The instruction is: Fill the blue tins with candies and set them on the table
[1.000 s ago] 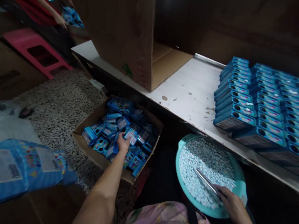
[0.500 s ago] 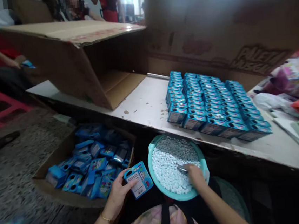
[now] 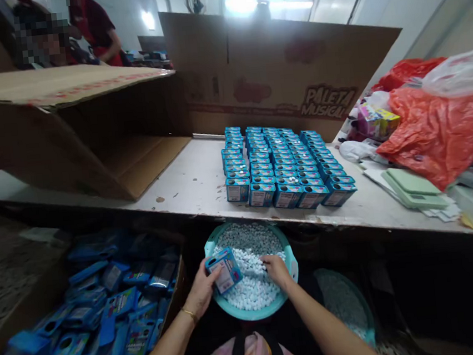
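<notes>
My left hand [image 3: 203, 288] grips a small blue printed box [image 3: 225, 270] with a dark round hole near its top, tilted over the left rim of a turquoise basin [image 3: 249, 314]. Small pale white-blue candies [image 3: 250, 296] fill the basin. My right hand [image 3: 276, 270] is closed above the right part of the candies, around a small metal scoop that is mostly hidden now. On the table behind, several rows of similar blue boxes [image 3: 283, 164] stand upright, a few loose candies on their tops.
A carton of loose blue boxes [image 3: 119, 306] lies at lower left. An open cardboard box [image 3: 143, 164] and a tall cardboard panel [image 3: 268, 74] stand on the white table [image 3: 179, 188]. To the right are a green scale [image 3: 415, 188] and red plastic bags [image 3: 435, 119]. People work behind.
My left hand has brought the blue box from beside the basin to over its left rim. My right hand stays at the candies, the scoop less visible. The camera view has turned right.
</notes>
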### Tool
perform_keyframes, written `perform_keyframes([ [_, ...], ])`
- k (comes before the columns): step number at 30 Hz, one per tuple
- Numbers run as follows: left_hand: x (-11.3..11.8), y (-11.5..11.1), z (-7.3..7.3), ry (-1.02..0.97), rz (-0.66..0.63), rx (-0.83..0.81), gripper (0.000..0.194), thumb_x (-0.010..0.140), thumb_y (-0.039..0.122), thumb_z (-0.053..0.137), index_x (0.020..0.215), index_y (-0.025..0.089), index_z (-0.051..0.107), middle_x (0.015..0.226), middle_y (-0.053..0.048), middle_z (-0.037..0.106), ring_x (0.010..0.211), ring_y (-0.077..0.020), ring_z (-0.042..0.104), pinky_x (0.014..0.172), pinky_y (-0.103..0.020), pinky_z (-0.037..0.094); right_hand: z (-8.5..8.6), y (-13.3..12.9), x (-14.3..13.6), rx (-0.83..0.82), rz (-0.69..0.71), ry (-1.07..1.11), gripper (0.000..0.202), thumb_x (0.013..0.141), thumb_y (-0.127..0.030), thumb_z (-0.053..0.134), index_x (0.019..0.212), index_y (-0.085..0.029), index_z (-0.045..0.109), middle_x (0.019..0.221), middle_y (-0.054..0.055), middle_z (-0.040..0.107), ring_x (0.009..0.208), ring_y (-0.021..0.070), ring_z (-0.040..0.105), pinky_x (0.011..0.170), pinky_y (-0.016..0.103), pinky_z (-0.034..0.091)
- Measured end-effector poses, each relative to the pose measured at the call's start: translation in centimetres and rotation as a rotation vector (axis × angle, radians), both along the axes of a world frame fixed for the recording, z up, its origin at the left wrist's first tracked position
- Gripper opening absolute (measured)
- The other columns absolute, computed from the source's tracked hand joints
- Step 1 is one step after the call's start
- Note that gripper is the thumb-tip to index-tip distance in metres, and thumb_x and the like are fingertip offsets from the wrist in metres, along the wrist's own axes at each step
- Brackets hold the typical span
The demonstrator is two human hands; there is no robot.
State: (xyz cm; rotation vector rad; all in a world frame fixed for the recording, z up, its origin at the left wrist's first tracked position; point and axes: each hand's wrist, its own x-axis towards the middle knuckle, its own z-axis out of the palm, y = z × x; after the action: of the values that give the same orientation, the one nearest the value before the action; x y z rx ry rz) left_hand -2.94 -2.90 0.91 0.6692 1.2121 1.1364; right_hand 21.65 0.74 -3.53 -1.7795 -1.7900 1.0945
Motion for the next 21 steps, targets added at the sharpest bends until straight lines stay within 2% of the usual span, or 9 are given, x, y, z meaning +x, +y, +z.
perform_keyframes([
  [3, -0.8, 0.7, 0.8, 0.412, -0.015, 0.187, 0.049, 0.064, 0.035, 0.068, 0.106, 0.018, 0.052, 0.095, -0.004, 0.063, 0.091, -0.0207, 0.060, 0.086, -0.036, 0.046, 2.1, 0.3, 2.3, 0.022, 0.020, 0.023, 0.035, 0.073, -0.015, 0.043, 0.093, -0.023, 0.071, 0.089, 0.002, 0.071, 0.087, 0.0190, 0.062, 0.077, 0.027, 0.045],
  [6, -0.4, 1.5, 1.0, 0.619, -0.147, 0.320, 0.047, 0.066, 0.034, 0.065, 0.108, 0.017, 0.053, 0.097, -0.004, 0.063, 0.091, -0.0209, 0.059, 0.087, -0.036, 0.044, 4.8, 0.6, 3.7, 0.056, 0.040, 0.016, 0.034, 0.075, -0.020, 0.044, 0.097, -0.024, 0.069, 0.093, 0.002, 0.070, 0.088, 0.0184, 0.062, 0.078, 0.027, 0.046],
  [10, 1.5, 2.6, 0.4, 0.718, -0.253, 0.430, 0.041, 0.068, 0.028, 0.063, 0.107, 0.018, 0.054, 0.101, -0.004, 0.062, 0.096, -0.0200, 0.057, 0.089, -0.035, 0.042, 9.3, 1.0, 4.0, 0.094, 0.150, -0.045, 0.031, 0.076, -0.022, 0.046, 0.097, -0.024, 0.070, 0.089, 0.002, 0.070, 0.084, 0.0176, 0.062, 0.075, 0.025, 0.045],
  [13, 3.0, 3.1, 0.2, 0.748, -0.307, 0.498, 0.040, 0.069, 0.025, 0.061, 0.108, 0.019, 0.053, 0.104, -0.005, 0.060, 0.098, -0.0192, 0.055, 0.090, -0.034, 0.041, 12.3, 1.2, 3.6, 0.079, 0.270, -0.168, 0.030, 0.077, -0.021, 0.047, 0.096, -0.026, 0.070, 0.091, 0.002, 0.070, 0.088, 0.0172, 0.061, 0.073, 0.023, 0.043],
  [17, 3.8, 3.4, 0.3, 0.805, -0.368, 0.531, 0.039, 0.070, 0.024, 0.059, 0.108, 0.019, 0.053, 0.105, -0.006, 0.059, 0.099, -0.0200, 0.054, 0.090, -0.035, 0.041, 15.0, 1.5, 2.3, 0.086, 0.396, -0.443, 0.031, 0.077, -0.017, 0.046, 0.095, -0.029, 0.069, 0.095, 0.002, 0.069, 0.093, 0.0171, 0.060, 0.073, 0.021, 0.041],
  [21, 3.9, 3.2, 0.1, 0.818, -0.384, 0.551, 0.040, 0.071, 0.023, 0.058, 0.110, 0.019, 0.052, 0.108, -0.006, 0.059, 0.102, -0.0203, 0.053, 0.092, -0.036, 0.040, 17.3, 1.5, 0.3, 0.134, 0.503, -0.715, 0.028, 0.077, -0.013, 0.044, 0.086, -0.024, 0.068, 0.087, 0.006, 0.069, 0.086, 0.0203, 0.062, 0.068, 0.025, 0.043],
])
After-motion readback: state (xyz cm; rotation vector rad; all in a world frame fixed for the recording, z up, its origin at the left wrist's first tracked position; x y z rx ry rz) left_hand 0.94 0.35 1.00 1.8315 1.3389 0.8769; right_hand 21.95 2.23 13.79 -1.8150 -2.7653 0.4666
